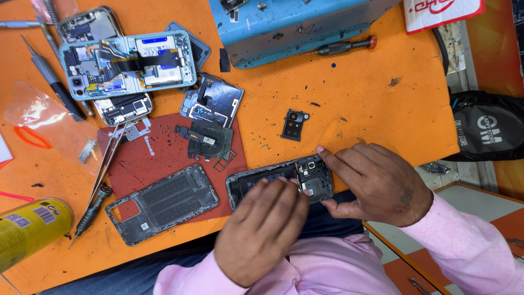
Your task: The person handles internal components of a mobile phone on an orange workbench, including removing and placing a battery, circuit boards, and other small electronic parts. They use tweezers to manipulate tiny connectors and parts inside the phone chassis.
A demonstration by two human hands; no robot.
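From the head camera, an opened phone [279, 182] lies at the near edge of the orange surface [355, 98], its back off and its insides showing. The left hand [262, 229] rests fingers-down on the phone's middle; whether its grip pinches anything cannot be told. The right hand [376, 183] clasps the phone's right end, forefinger stretched along the top edge. Just left, a dark phone frame [162, 203] lies on a red mat [158, 158]. A small camera cover [295, 124] sits apart, farther back.
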